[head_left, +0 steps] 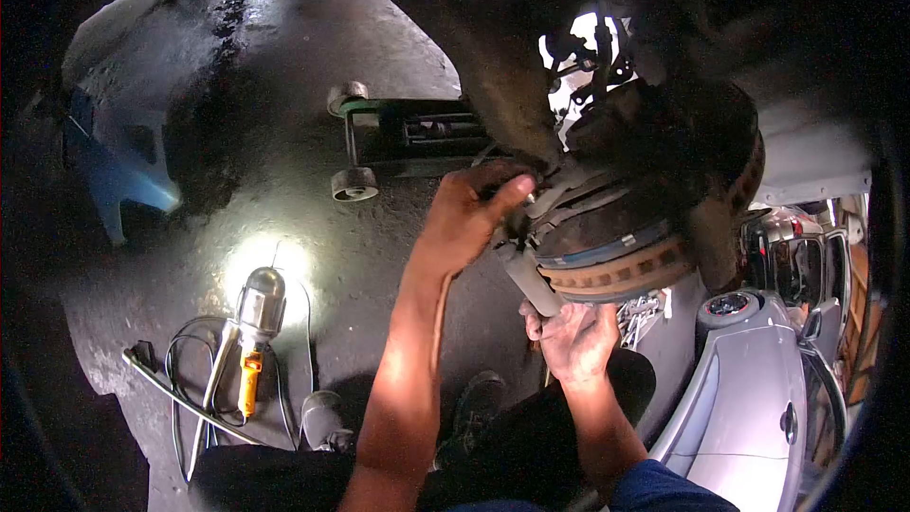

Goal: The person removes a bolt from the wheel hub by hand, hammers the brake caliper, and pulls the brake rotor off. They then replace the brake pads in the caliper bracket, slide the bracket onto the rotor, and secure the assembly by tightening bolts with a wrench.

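My left hand is closed at the inner side of the wheel hub, thumb and fingers pinched beside a small shiny bolt end. What the fingers grip is hidden. Just below, a grey cylindrical part slants down toward my right hand. That hand is palm up, its fingers curled around the part's lower end. Beside both hands sits the brake disc, rusty-brown along its vented edge, with a dark shield and suspension parts above it.
A lit work lamp with a yellow handle lies on the floor among its cable and a long bar. Further off are a wheeled floor jack and a blue stand. Loose tools and a silver car are to the right.
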The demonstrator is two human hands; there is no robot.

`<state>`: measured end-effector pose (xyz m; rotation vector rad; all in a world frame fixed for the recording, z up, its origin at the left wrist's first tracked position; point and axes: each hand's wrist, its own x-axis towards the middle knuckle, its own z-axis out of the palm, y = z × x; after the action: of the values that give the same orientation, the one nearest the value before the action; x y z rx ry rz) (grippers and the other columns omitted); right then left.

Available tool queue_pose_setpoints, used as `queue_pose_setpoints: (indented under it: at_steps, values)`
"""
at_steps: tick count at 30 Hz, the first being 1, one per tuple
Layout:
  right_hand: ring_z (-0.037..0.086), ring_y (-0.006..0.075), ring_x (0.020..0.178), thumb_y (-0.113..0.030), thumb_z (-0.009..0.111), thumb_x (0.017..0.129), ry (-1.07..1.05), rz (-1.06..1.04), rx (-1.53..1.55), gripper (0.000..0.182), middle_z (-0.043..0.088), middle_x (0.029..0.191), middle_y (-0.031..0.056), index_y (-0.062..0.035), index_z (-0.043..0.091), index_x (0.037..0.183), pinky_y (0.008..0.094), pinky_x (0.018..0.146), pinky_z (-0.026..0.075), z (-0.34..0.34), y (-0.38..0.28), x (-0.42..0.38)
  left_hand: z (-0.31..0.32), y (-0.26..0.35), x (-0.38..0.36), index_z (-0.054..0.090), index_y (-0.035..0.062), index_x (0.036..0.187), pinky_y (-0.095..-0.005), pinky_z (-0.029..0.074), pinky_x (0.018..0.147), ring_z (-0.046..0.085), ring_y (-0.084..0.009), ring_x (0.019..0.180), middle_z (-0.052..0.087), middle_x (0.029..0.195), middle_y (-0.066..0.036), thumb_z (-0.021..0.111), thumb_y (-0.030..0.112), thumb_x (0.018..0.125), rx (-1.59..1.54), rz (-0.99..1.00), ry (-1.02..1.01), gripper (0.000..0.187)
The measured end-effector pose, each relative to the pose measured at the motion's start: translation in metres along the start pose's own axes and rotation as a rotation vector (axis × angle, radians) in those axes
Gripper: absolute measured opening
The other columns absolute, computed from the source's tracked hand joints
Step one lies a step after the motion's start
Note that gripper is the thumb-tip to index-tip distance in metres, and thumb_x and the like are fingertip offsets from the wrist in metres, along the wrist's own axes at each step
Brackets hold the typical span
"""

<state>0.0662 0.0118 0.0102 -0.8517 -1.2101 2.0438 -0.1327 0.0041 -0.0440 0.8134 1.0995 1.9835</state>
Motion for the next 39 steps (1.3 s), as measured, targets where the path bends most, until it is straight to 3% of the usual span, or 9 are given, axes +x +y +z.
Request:
queue_pose_setpoints:
  at_steps: [3,7,9,12,15,21,27,33,39]
  values:
    - [0.066,0.0328,0.077,-0.061,0.038,0.095,-0.031,-0.029,0.005,0.066,0.064,0.112,0.0134,-0.0045,0.047,0.128,0.0367,0.055,0.046,0.002,-0.001,0.000,0.002,-0.001,-0.005,0.069,-0.0035,0.106,-0.0320,0.047,0.079,0.061,-0.0164,0.085,0.071,0.093,-0.010,0.069,0.042,0.089,-0.167,0.033,-0.011,0.049]
    - [0.066,0.0335,0.086,-0.073,0.036,0.091,-0.104,-0.051,0.002,0.087,0.061,0.117,0.0203,0.0025,0.040,0.135,0.0393,0.060,0.049,-0.003,-0.001,0.001,-0.001,0.021,-0.007,0.069,-0.0003,0.111,-0.0310,0.046,0.089,0.062,-0.0160,0.096,0.071,0.103,-0.009,0.068,0.033,0.091,0.063,-0.182,0.037,0.039]
    - [0.066,0.0327,0.086,-0.072,0.035,0.092,-0.113,-0.064,0.005,0.086,0.062,0.117,0.0198,0.0021,0.041,0.134,0.0388,0.059,0.050,-0.002,-0.001,0.002,-0.001,0.026,-0.003,0.069,-0.0002,0.113,-0.0321,0.046,0.092,0.062,-0.0171,0.097,0.071,0.105,-0.009,0.068,0.034,0.091,0.236,-0.251,0.002,0.040]
    - [0.067,0.0323,0.085,-0.071,0.035,0.092,-0.099,-0.071,0.010,0.084,0.062,0.116,0.0191,0.0017,0.041,0.134,0.0385,0.058,0.050,-0.001,-0.001,0.000,0.002,0.010,-0.007,0.070,-0.0019,0.104,-0.0310,0.047,0.079,0.060,-0.0148,0.085,0.070,0.093,-0.010,0.066,0.035,0.093,0.021,0.046,0.022,0.038]
    - [0.067,0.0323,0.085,-0.071,0.035,0.092,-0.092,-0.085,0.018,0.084,0.062,0.115,0.0192,0.0017,0.041,0.134,0.0385,0.058,0.050,0.003,-0.001,0.000,0.006,0.004,-0.010,0.070,-0.0024,0.102,-0.0315,0.047,0.079,0.059,-0.0148,0.083,0.070,0.091,-0.011,0.067,0.041,0.091,-0.152,0.091,0.028,0.045]
    - [0.067,0.0324,0.084,-0.071,0.035,0.092,-0.097,-0.081,0.014,0.084,0.062,0.114,0.0201,0.0021,0.040,0.134,0.0386,0.058,0.050,0.001,-0.001,0.000,0.004,0.029,-0.006,0.069,-0.0035,0.106,-0.0326,0.047,0.085,0.061,-0.0160,0.090,0.071,0.098,-0.010,0.068,0.039,0.091,0.166,-0.134,0.035,0.045]
    - [0.067,0.0335,0.084,-0.071,0.034,0.092,-0.110,-0.075,0.001,0.085,0.062,0.115,0.0211,0.0023,0.039,0.135,0.0387,0.058,0.050,-0.001,-0.001,0.002,0.002,0.004,-0.004,0.069,-0.0034,0.099,-0.0315,0.046,0.076,0.057,-0.0143,0.080,0.068,0.086,-0.007,0.067,0.038,0.091,0.027,0.074,0.037,0.042]
    - [0.066,0.0333,0.085,-0.072,0.032,0.092,-0.094,-0.068,0.019,0.085,0.061,0.118,0.0205,0.0008,0.039,0.136,0.0396,0.061,0.050,0.003,-0.001,0.000,0.001,0.028,-0.006,0.068,-0.0039,0.103,-0.0337,0.048,0.075,0.062,-0.0167,0.080,0.071,0.088,-0.014,0.069,0.040,0.089,0.223,-0.126,0.026,0.046]
    - [0.066,0.0335,0.086,-0.072,0.033,0.092,-0.125,-0.063,-0.005,0.085,0.060,0.120,0.0194,-0.0005,0.039,0.137,0.0403,0.062,0.050,-0.002,-0.001,0.001,0.009,0.016,-0.002,0.068,-0.0012,0.105,-0.0339,0.048,0.081,0.064,-0.0184,0.086,0.071,0.092,-0.015,0.067,0.041,0.090,0.168,-0.074,0.080,0.045]
